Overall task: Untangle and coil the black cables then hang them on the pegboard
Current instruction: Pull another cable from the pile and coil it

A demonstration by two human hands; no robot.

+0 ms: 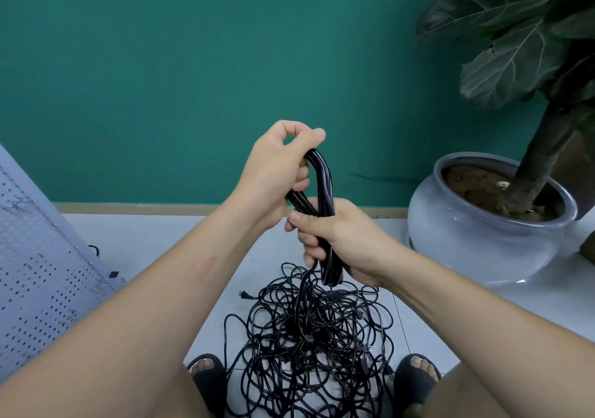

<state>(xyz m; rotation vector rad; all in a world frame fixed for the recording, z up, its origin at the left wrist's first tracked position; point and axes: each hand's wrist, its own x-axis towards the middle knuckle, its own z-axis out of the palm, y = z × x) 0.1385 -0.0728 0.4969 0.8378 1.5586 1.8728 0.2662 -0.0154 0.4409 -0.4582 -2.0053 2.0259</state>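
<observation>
A coiled black cable (323,185) is held upright in the middle of the view. My left hand (277,166) grips the top loop of the coil, thumb and fingers curled round it. My right hand (331,234) grips the coil lower down, fingers wrapped round the strands. One strand runs from the coil down into a large tangle of black cables (309,346) on the floor between my feet. A plug (244,295) sticks out at the tangle's left. The white pegboard (35,276) leans at the left edge.
A grey ceramic pot (476,240) with a large-leaved plant (515,47) stands on the floor at the right. A green wall (193,63) rises behind. My feet in black sandals (206,375) flank the tangle. Small black hooks (112,275) lie by the pegboard's foot.
</observation>
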